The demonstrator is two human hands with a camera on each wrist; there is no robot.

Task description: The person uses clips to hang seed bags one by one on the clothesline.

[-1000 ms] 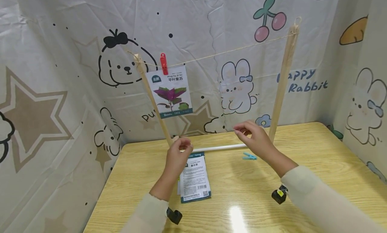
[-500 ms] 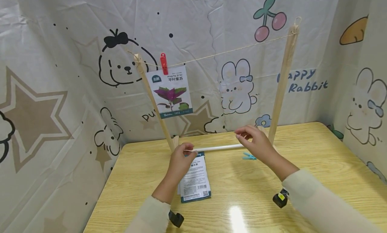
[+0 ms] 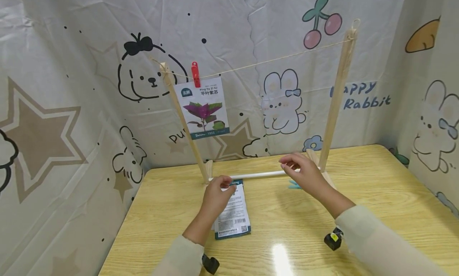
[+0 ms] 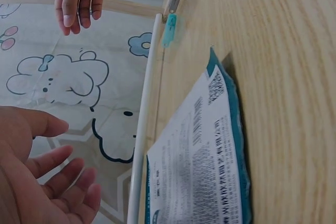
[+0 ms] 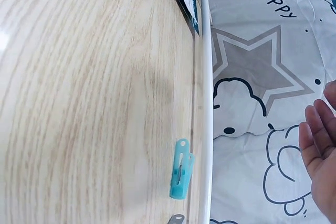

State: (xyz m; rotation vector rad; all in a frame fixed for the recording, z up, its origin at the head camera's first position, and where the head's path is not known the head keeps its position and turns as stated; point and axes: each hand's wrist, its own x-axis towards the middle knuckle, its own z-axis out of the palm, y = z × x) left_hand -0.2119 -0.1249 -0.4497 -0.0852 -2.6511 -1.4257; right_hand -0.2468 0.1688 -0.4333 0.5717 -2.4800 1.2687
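With fingers loosely bent and nothing in them, my left hand [image 3: 216,196] hovers over the top end of a seed packet [image 3: 234,218] lying on the table, printed side up. My right hand [image 3: 303,170], also holding nothing, hangs in the air near the right post. Below it lies a blue clothespin [image 5: 181,174], partly covered by the hand in the head view. A second seed packet [image 3: 208,110], showing a purple-leaved plant, hangs from the string [image 3: 265,64] by a red clothespin [image 3: 195,74].
Two wooden posts, left [image 3: 184,120] and right [image 3: 337,100], carry the string. A white rod [image 3: 258,175] joins them low down, just behind the packet on the table [image 3: 279,244]. A patterned cloth [image 3: 233,25] stands behind and at both sides.
My left hand has come down and slightly right, over the top of the lying packet. My right hand has dropped a little and now covers more of the blue clothespin.
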